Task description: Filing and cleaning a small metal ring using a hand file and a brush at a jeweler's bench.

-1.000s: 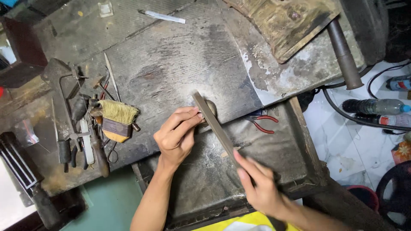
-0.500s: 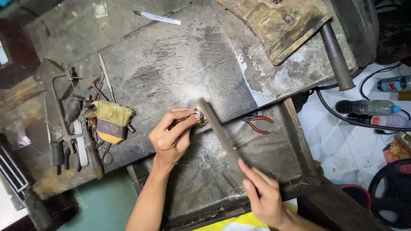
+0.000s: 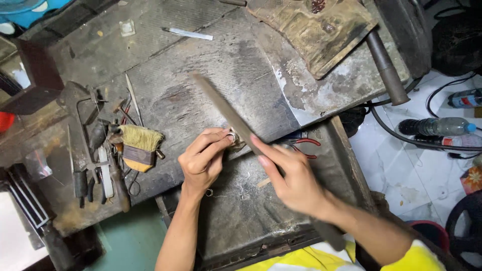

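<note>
Hands (image 3: 203,160) file (image 3: 228,113) a half-hidden ring (image 3: 231,136).

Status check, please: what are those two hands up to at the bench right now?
Left hand pinching small metal ring. Right hand gripping long file across it. Red-handled pliers beside, not blocking.

Brush (image 3: 141,148) lies left of the left hand (image 3: 203,159) — pliers (image 3: 301,145) behind the right hand (image 3: 293,175).
</note>
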